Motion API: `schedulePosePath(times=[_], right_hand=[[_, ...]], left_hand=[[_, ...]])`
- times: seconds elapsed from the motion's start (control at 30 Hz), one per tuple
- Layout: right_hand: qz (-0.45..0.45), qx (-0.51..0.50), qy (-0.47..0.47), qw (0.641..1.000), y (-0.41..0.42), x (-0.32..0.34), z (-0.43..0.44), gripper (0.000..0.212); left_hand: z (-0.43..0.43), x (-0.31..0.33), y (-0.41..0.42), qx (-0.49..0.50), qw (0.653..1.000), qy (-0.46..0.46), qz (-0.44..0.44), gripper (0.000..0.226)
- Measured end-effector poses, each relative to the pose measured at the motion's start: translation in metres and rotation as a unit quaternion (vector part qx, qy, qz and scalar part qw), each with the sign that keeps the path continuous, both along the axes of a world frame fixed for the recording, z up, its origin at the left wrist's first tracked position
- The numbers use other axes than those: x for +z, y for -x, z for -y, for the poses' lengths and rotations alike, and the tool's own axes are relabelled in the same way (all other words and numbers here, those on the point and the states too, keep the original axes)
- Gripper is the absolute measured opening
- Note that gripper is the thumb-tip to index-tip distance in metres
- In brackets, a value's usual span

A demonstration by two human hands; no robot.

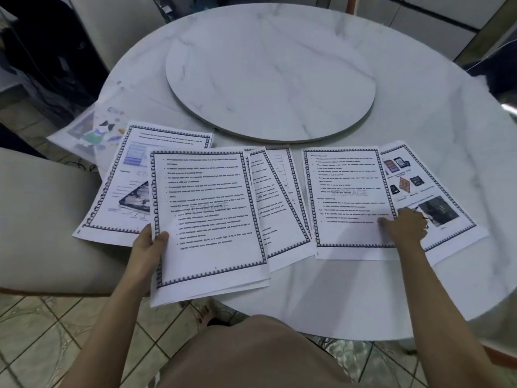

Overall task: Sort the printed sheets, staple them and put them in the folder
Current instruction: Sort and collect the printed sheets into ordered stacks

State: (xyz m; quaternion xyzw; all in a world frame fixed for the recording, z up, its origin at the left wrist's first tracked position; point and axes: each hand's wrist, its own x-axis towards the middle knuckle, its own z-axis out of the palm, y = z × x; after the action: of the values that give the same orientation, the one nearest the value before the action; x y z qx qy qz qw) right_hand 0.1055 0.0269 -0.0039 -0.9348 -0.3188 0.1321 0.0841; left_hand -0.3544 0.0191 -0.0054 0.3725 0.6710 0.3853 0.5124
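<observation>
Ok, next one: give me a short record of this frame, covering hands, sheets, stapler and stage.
left hand: grips held stack by its left edge
right hand: on text sheet at its right edge, fingers curled, grip unclear
loose sheets: fanned, overlapping, on marble table
stapler: not in view
stage: sorting; nothing visibly stapled
</observation>
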Motion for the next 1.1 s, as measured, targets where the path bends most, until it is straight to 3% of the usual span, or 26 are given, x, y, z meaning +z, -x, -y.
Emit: schedulePosePath(times=[0.1,0.13,0.43,0.73,1.1], right_hand=[[-0.021,0.025,-0.088,0.996,-0.004,0.000,0.003,0.016],[-0.044,0.039,-0.114,0.992,-0.005,0.003,0.005,0.013],[-0.149,0.006,-0.220,0.964,-0.029,0.036,0.013,0.034],[-0.254,-0.003,-0.319,0.913,0.004,0.037,-0.004,0.028],[-0.314,0.116,-0.256,0.907,0.163,-0.007,-0.009,0.011]], left_hand=[[-0.001,0.001,-0.002,-0.002,1.000,0.000,0.001,0.033],[-0.002,0.001,-0.003,-0.002,1.000,-0.001,0.000,0.033],[-0.004,-0.002,-0.004,0.020,1.000,0.004,-0.009,0.033],[-0.001,-0.007,0.007,0.021,0.999,0.024,-0.018,0.034],[-0.002,-0.005,-0.004,0.033,0.999,0.028,0.016,0.027]])
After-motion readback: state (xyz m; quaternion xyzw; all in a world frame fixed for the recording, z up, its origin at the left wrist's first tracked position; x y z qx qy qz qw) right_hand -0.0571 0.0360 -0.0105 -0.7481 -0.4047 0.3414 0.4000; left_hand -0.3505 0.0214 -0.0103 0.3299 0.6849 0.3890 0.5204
